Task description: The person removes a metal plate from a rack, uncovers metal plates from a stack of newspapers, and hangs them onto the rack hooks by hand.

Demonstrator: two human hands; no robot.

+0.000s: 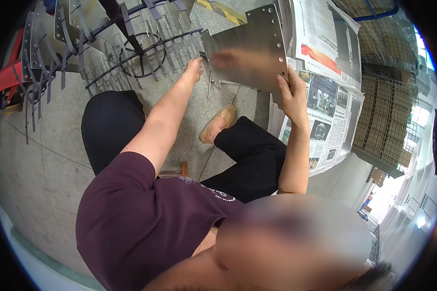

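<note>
My right hand (294,92) grips a shiny, flat metal plate (252,41) by its right edge, with the thumb on the face towards me. Round holes run along that edge, and the plate's outline is notched. Close to the plate's left edge is my left hand (194,68), its fingers drawn together beside a small dark tip. What those fingers pinch, if anything, I cannot make out. A blurred reflection of a hand shows on the plate. Left of it stands a dark metal rack (131,41) with many hanging strips.
Newspapers (320,104) cover a stack right of the plate. Beyond stands a wire mesh cage (388,116). More metal plates (65,29) hang on the rack at the upper left, near a red object (13,70). My knees and slippered foot (218,123) are below.
</note>
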